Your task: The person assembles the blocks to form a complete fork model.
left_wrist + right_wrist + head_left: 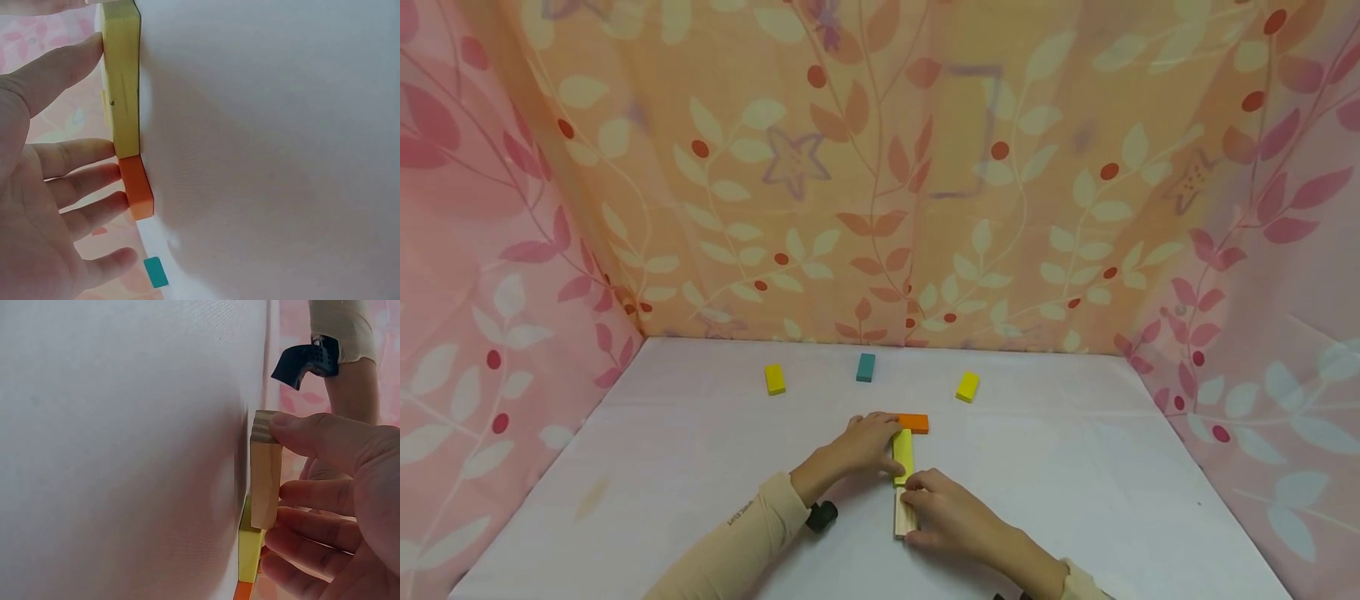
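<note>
A plain wooden block [905,513] lies lengthwise at the near end of a short row, its far end by a yellow-green block [903,454]. My right hand [958,515] grips the wooden block, thumb [300,431] on the near end and fingers towards the far end. Beyond the yellow-green block, an orange block [914,423] lies crosswise. My left hand [863,446] reaches over from the left. Its thumb and index finger touch the yellow-green block, while the middle and ring fingertips touch the orange one; these fingers look fairly straight.
Farther back on the white tabletop [1075,467] lie a yellow block [775,379] at left, a teal block [866,367] in the middle and another yellow block [967,387] at right. Patterned cloth [865,208] walls stand around the back and sides.
</note>
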Demonstrator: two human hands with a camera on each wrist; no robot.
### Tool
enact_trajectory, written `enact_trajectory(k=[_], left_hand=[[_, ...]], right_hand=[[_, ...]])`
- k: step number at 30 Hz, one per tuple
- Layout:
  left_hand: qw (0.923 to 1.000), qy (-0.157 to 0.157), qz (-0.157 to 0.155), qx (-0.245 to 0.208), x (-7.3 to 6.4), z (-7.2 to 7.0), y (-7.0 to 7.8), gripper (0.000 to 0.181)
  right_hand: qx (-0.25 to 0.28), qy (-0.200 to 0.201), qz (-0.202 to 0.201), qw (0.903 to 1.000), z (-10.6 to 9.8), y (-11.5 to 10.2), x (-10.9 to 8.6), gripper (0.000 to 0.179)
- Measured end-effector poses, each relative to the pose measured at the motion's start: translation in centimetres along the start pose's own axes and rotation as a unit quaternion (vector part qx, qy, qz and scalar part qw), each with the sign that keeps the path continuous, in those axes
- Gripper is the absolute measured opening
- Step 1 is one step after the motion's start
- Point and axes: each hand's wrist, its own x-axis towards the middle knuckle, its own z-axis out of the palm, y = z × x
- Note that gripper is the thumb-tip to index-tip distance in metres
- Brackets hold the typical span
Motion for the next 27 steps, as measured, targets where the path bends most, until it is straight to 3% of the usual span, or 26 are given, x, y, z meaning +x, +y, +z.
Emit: enact_trajectory(k=[11, 27], left_hand=[[1.0000, 0.003, -0.002, 0.002, -0.28, 0.16, 0.23, 0.069], [0.9999, 0.007, 0.002, 0.011, -0.35, -0.10, 0.26, 0.069]], right_hand=[[0.007, -0.035, 0.013, 0.9993, 0.11, -0.02, 0.30, 0.039], [-0.010, -0.026, 0.002, 0.9996, 0.08, 0.36, 0.80, 0.036]])
